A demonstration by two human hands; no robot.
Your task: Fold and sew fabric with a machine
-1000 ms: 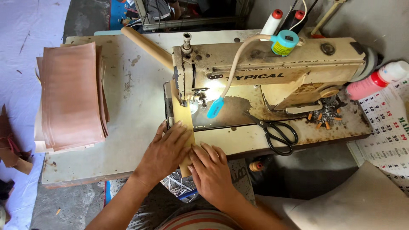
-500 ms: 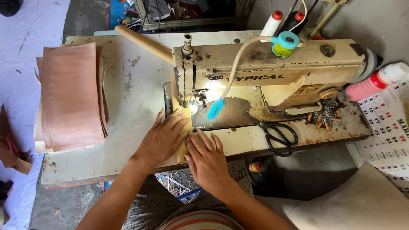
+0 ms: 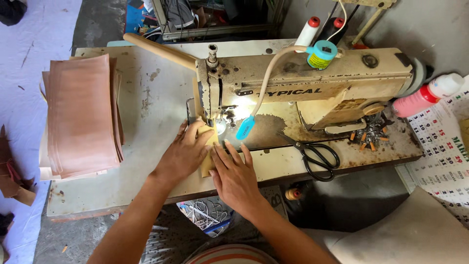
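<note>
My left hand [image 3: 183,154] and my right hand [image 3: 234,173] lie flat side by side on a narrow tan strip of material [image 3: 211,146]. The strip runs under the needle area of a cream sewing machine [image 3: 312,85]. Both hands press on the strip with fingers spread; its near end shows between them. A small blue lamp [image 3: 244,128] on a bent neck lights the needle plate just past my fingertips. The needle itself is hidden behind the machine head.
A stack of pinkish-brown sheets [image 3: 83,117] lies at the table's left. Black scissors [image 3: 317,156] rest on the machine bed to the right. Thread cones [image 3: 309,30] stand behind the machine, a pink bottle [image 3: 425,95] and a calendar [image 3: 442,151] at far right.
Both hands have slid forward toward the needle, pushing the tan strip further under the machine head.
</note>
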